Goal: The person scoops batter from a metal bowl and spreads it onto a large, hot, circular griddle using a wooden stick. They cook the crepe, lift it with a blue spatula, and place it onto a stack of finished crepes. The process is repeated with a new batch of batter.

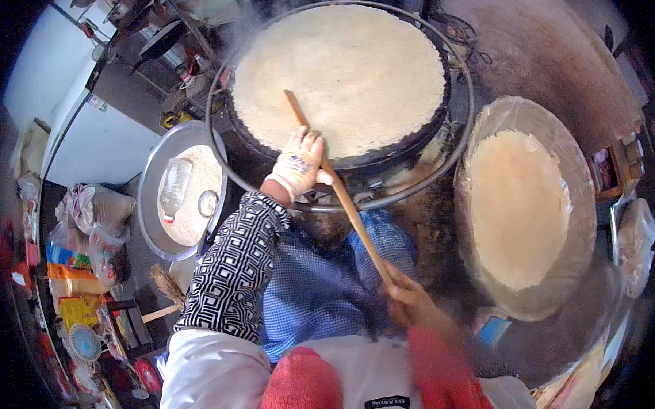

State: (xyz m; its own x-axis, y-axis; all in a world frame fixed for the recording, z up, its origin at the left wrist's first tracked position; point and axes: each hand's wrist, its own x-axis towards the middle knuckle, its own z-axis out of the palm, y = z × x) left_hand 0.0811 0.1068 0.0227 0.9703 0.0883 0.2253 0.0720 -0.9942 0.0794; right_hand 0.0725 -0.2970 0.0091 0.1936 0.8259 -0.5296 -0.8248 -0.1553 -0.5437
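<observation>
A large round griddle [236, 123] stands before me, covered by a wide, thin sheet of pale batter or flatbread [338, 72]. Across its near edge slants a long flat wooden stick [355, 219]. My left hand [299, 164], in a white fingerless-looking glove, lies over the stick's upper part at the griddle's near rim, its fingers around or on the wood. My bare right hand [411, 297] grips the stick's lower end in front of my lap. The far tip of the stick rests on or just above the pale sheet.
A metal ring [468, 97] surrounds the griddle. To the left stands a metal basin [148, 212] of pale batter or meal holding a plastic bottle [176, 183]. A straw brush [166, 285] lies below it. Right, a plastic-lined round tray [579, 193] holds stacked flatbreads [517, 207].
</observation>
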